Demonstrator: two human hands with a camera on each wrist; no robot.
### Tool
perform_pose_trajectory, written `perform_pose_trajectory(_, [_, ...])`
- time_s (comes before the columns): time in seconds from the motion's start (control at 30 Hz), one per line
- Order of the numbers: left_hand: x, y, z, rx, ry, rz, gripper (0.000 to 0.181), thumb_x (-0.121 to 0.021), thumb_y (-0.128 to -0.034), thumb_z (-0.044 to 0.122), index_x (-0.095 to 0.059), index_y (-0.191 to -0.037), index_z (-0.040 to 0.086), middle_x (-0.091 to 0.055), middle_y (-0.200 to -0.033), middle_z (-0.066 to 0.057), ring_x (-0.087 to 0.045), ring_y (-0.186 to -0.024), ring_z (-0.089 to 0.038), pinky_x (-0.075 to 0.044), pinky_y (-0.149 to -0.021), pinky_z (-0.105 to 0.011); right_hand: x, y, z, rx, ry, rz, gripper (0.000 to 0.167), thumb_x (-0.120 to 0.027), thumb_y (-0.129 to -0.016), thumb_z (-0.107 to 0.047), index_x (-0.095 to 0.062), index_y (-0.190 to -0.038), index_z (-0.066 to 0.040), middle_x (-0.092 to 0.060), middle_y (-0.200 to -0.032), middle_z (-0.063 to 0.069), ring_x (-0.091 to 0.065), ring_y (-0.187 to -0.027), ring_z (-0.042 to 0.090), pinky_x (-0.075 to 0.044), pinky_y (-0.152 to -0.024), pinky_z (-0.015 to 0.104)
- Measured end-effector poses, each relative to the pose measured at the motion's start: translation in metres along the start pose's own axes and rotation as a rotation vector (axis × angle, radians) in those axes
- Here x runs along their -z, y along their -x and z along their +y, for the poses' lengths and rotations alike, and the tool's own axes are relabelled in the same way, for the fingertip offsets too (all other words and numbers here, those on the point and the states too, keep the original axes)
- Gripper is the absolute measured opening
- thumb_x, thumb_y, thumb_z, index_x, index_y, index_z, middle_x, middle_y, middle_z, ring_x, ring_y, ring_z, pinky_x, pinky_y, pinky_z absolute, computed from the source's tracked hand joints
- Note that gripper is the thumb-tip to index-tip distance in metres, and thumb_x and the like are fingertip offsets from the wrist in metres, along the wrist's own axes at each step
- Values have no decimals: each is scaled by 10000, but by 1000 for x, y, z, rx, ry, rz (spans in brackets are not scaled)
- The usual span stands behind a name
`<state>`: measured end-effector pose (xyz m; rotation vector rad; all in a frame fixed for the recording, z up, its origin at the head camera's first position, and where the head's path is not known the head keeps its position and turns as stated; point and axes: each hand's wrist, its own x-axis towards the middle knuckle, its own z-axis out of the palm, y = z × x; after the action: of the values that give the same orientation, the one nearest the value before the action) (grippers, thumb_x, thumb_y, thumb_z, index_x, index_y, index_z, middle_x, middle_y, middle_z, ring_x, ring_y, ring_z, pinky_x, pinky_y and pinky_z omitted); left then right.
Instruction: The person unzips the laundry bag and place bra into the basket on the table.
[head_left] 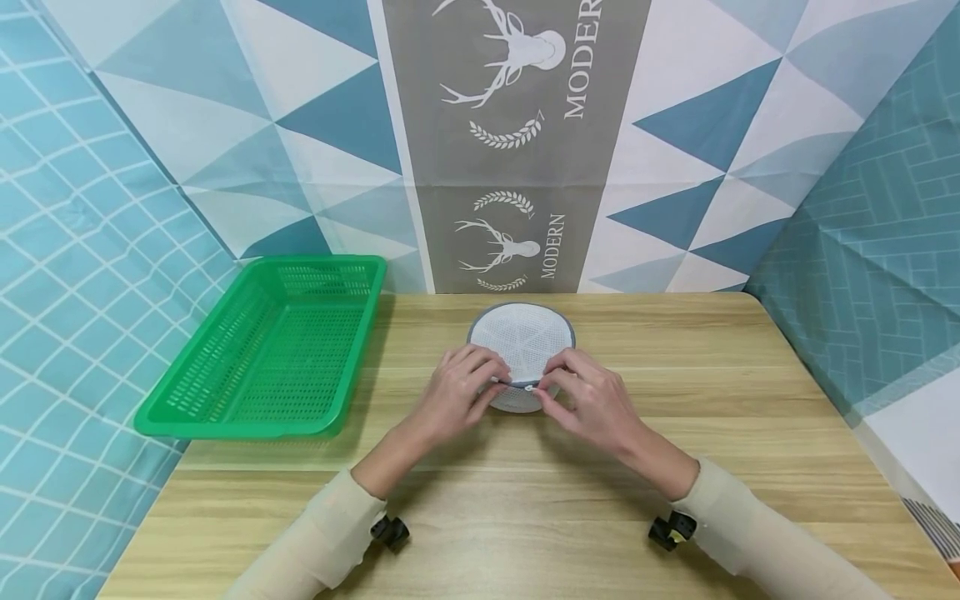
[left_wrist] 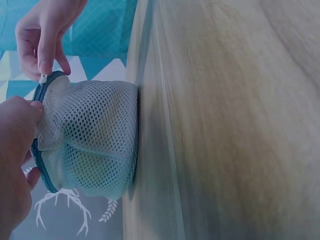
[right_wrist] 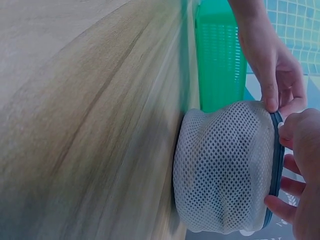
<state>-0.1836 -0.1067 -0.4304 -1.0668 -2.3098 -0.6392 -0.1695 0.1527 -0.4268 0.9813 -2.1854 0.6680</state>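
A white mesh laundry bag (head_left: 520,337), round with a dark grey zipped rim, stands on the table between both hands. My left hand (head_left: 459,390) pinches the rim at its near left side. The white zipper pull (left_wrist: 43,78) sits at the near edge, and my right hand (head_left: 592,402) pinches it between thumb and fingers. In the right wrist view, the other right fingers (right_wrist: 281,207) rest along the rim. The mesh wall bulges a little, and the lid lies over the top. Whether anything is inside I cannot tell.
To the left stands a green plastic basket (head_left: 341,417) with perforated walls, no contents visible. The wood-grain table (head_left: 517,517) ends at a patterned backdrop (head_left: 517,158). Blue tiled sheets (head_left: 67,250) hang at the sides. A small black wrist camera sits on each sleeve.
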Motion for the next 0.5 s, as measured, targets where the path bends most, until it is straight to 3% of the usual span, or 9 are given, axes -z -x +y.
perform_pose_trajectory(0.5, [-2,-4,3,10,-6,66,186,-924,-914,136,-822,-1064,175,-806,-1136,-4,-708,-1138,-223,-583,-915,-413,-3,0,-1,23,-5,22,122,-912,-819,-60,-807,-866,-103,-746,-1018,65,-703,-859,181,-598,-628,283])
